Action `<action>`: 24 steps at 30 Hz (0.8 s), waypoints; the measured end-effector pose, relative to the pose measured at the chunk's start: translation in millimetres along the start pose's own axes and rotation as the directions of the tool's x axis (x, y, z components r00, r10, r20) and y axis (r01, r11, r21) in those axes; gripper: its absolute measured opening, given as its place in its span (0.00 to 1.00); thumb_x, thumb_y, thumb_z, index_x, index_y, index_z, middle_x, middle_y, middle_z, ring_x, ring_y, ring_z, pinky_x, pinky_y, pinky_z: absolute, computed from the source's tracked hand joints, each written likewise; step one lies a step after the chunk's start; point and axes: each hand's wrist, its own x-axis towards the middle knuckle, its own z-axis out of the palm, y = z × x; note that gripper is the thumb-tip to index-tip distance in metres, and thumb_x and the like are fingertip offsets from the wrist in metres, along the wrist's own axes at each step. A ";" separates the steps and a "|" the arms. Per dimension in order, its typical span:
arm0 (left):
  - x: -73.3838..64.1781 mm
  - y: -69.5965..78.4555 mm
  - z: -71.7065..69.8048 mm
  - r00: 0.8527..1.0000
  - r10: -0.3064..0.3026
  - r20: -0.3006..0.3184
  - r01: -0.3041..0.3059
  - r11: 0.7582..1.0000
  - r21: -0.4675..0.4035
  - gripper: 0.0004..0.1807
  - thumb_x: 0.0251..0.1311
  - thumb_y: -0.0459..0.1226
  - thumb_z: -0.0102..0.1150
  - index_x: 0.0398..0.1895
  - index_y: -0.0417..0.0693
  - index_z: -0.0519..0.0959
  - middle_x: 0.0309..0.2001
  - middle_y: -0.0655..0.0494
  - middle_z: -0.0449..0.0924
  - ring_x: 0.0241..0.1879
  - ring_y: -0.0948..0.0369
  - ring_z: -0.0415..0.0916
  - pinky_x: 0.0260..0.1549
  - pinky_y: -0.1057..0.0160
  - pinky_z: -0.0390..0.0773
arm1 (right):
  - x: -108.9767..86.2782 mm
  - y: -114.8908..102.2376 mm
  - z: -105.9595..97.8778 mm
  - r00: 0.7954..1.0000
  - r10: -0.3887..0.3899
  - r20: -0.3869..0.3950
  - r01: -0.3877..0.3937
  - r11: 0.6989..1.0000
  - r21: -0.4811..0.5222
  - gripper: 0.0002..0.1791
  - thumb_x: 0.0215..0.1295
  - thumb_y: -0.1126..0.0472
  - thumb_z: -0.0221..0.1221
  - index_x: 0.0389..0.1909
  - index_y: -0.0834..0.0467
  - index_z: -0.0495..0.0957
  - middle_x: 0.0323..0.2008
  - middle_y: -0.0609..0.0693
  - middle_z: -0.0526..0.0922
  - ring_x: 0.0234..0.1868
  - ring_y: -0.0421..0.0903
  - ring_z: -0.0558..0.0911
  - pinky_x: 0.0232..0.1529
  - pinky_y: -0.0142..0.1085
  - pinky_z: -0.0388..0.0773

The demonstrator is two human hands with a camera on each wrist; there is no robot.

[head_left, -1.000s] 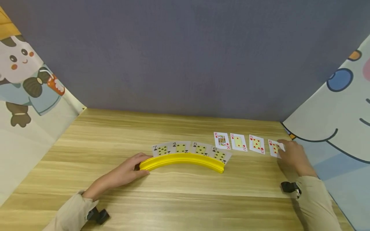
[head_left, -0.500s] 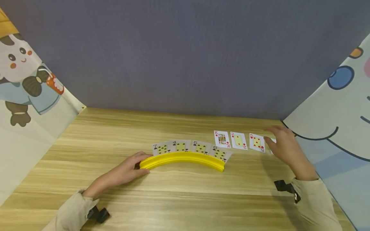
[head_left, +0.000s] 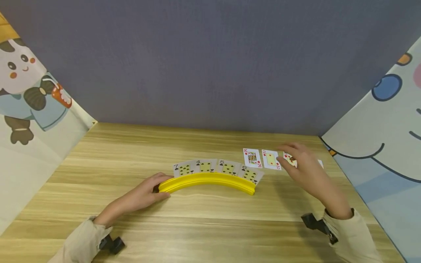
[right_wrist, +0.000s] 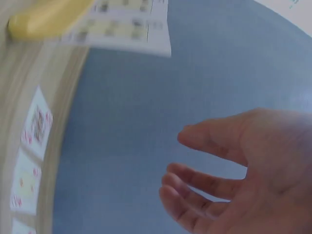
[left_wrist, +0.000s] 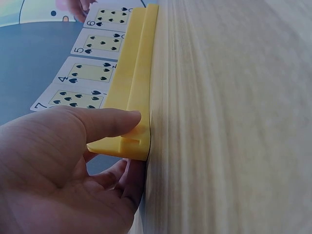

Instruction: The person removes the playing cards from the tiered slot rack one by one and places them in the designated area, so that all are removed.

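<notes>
A curved yellow card holder (head_left: 207, 178) stands on the table with a fan of spades in its slot: the seven (left_wrist: 75, 99), four (left_wrist: 88, 72), five (left_wrist: 100, 44) and six (left_wrist: 108, 17). My left hand (head_left: 144, 193) grips the holder's left end, thumb (left_wrist: 114, 122) on the near side and fingers behind. Over the row of red cards hovers my right hand (head_left: 306, 171), fingers apart and nothing between them. The king of diamonds (head_left: 252, 158) and two of diamonds (head_left: 271, 160) lie face up left of it. Beneath it, a five of hearts (head_left: 289, 159) is partly covered.
A white edge of another card (head_left: 320, 164) peeks out right of the right hand. The wood-grain table (head_left: 197, 223) meets a grey-blue back wall (head_left: 204, 73). Cartoon-printed panels (head_left: 388, 120) flank both sides.
My right hand has let go of the rightmost red card, lifted and moved left over the five and toward the two. The left hand and holder have stayed in place.
</notes>
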 end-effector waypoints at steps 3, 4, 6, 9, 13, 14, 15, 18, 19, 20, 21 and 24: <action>-0.4 -0.4 0.0 1.000 -0.003 -0.002 0.003 1.000 -0.002 0.28 0.67 0.39 0.62 0.69 0.45 0.70 0.57 0.52 0.74 0.45 0.57 0.70 0.43 0.65 0.72 | 2.4 -9.7 9.4 1.000 -0.027 0.015 0.026 0.998 0.054 0.12 0.64 0.69 0.64 0.48 0.59 0.81 0.49 0.55 0.82 0.44 0.50 0.80 0.38 0.47 0.79; -0.5 -0.5 0.0 1.000 -0.003 -0.003 0.003 1.000 -0.002 0.28 0.67 0.39 0.62 0.69 0.45 0.70 0.57 0.52 0.74 0.45 0.57 0.70 0.43 0.65 0.72 | 3.1 -12.1 12.5 0.999 -0.037 0.020 0.036 0.997 0.074 0.11 0.64 0.69 0.64 0.46 0.58 0.80 0.47 0.52 0.82 0.42 0.48 0.80 0.38 0.45 0.80; -0.6 -0.7 0.1 1.000 -0.004 -0.003 0.004 1.000 0.001 0.28 0.67 0.39 0.62 0.69 0.45 0.70 0.57 0.52 0.74 0.45 0.57 0.70 0.43 0.65 0.72 | 3.5 -16.3 17.4 0.998 -0.056 0.033 0.052 0.992 0.112 0.09 0.64 0.69 0.65 0.42 0.56 0.80 0.42 0.47 0.83 0.41 0.44 0.81 0.38 0.41 0.81; -0.6 -0.8 -0.1 1.000 -0.005 0.000 0.005 1.000 -0.001 0.28 0.67 0.39 0.62 0.69 0.45 0.70 0.57 0.52 0.74 0.46 0.57 0.70 0.44 0.65 0.72 | 2.7 -21.7 20.7 0.993 -0.093 0.073 0.079 0.981 0.177 0.08 0.64 0.68 0.65 0.40 0.54 0.81 0.39 0.42 0.84 0.42 0.39 0.81 0.40 0.38 0.81; 0.4 -0.9 -0.2 1.000 -0.004 -0.003 0.004 1.000 -0.001 0.27 0.67 0.39 0.62 0.69 0.45 0.70 0.57 0.53 0.74 0.46 0.58 0.71 0.44 0.65 0.73 | 0.6 -27.2 21.3 0.980 -0.110 0.166 0.074 0.976 0.206 0.08 0.66 0.65 0.64 0.43 0.52 0.85 0.43 0.39 0.86 0.46 0.39 0.81 0.45 0.41 0.80; 0.6 -0.7 -0.3 1.000 -0.004 -0.004 0.004 1.000 -0.001 0.27 0.67 0.39 0.62 0.68 0.45 0.70 0.57 0.53 0.74 0.46 0.58 0.71 0.44 0.65 0.73 | 0.3 -28.0 21.7 0.976 -0.099 0.194 0.058 0.978 0.202 0.08 0.67 0.64 0.63 0.44 0.52 0.85 0.44 0.39 0.86 0.47 0.39 0.82 0.46 0.42 0.80; 0.7 -0.6 -0.3 1.000 -0.004 -0.005 0.004 1.000 -0.001 0.27 0.67 0.39 0.62 0.68 0.45 0.70 0.56 0.53 0.74 0.45 0.58 0.70 0.44 0.65 0.73 | 0.2 -28.3 22.4 0.971 -0.086 0.221 0.043 0.980 0.194 0.09 0.68 0.64 0.63 0.45 0.52 0.86 0.45 0.40 0.86 0.47 0.41 0.82 0.46 0.44 0.80; 0.6 -0.3 -0.5 1.000 -0.002 -0.003 0.002 1.000 0.000 0.27 0.67 0.39 0.62 0.68 0.45 0.70 0.56 0.53 0.74 0.45 0.58 0.70 0.43 0.66 0.72 | 0.4 -28.0 25.1 0.951 -0.041 0.305 -0.013 0.985 0.174 0.09 0.69 0.64 0.61 0.46 0.55 0.86 0.46 0.44 0.86 0.46 0.45 0.83 0.47 0.47 0.80; 0.5 -0.2 -0.5 1.000 -0.001 -0.001 0.001 1.000 0.001 0.27 0.67 0.39 0.62 0.68 0.45 0.70 0.56 0.52 0.74 0.45 0.58 0.70 0.43 0.65 0.73 | 0.5 -27.7 26.2 0.944 -0.028 0.330 -0.030 0.985 0.171 0.09 0.68 0.64 0.61 0.47 0.56 0.86 0.47 0.46 0.87 0.45 0.45 0.83 0.46 0.47 0.81; 0.4 -0.1 -0.5 1.000 -0.001 0.000 0.001 1.000 0.000 0.27 0.67 0.39 0.62 0.68 0.44 0.70 0.56 0.52 0.74 0.45 0.58 0.70 0.43 0.65 0.73 | 0.6 -27.5 27.3 0.936 -0.018 0.351 -0.043 0.985 0.167 0.10 0.69 0.64 0.61 0.47 0.57 0.86 0.48 0.47 0.86 0.45 0.46 0.84 0.46 0.47 0.81; 0.4 -0.3 -0.4 1.000 0.000 0.000 0.000 1.000 0.003 0.27 0.67 0.39 0.62 0.68 0.44 0.70 0.56 0.53 0.74 0.45 0.58 0.70 0.43 0.65 0.73 | 0.7 -27.3 28.3 0.929 -0.014 0.369 -0.050 0.985 0.164 0.10 0.69 0.64 0.61 0.47 0.57 0.85 0.48 0.48 0.86 0.44 0.46 0.84 0.45 0.47 0.81; 0.2 -0.9 0.0 1.000 0.004 -0.001 -0.004 1.000 0.013 0.27 0.67 0.39 0.62 0.68 0.44 0.70 0.55 0.53 0.74 0.44 0.58 0.70 0.43 0.65 0.72 | 0.8 -26.6 31.2 0.919 -0.015 0.395 -0.051 0.986 0.157 0.10 0.69 0.64 0.61 0.48 0.58 0.85 0.49 0.49 0.86 0.44 0.45 0.83 0.45 0.47 0.81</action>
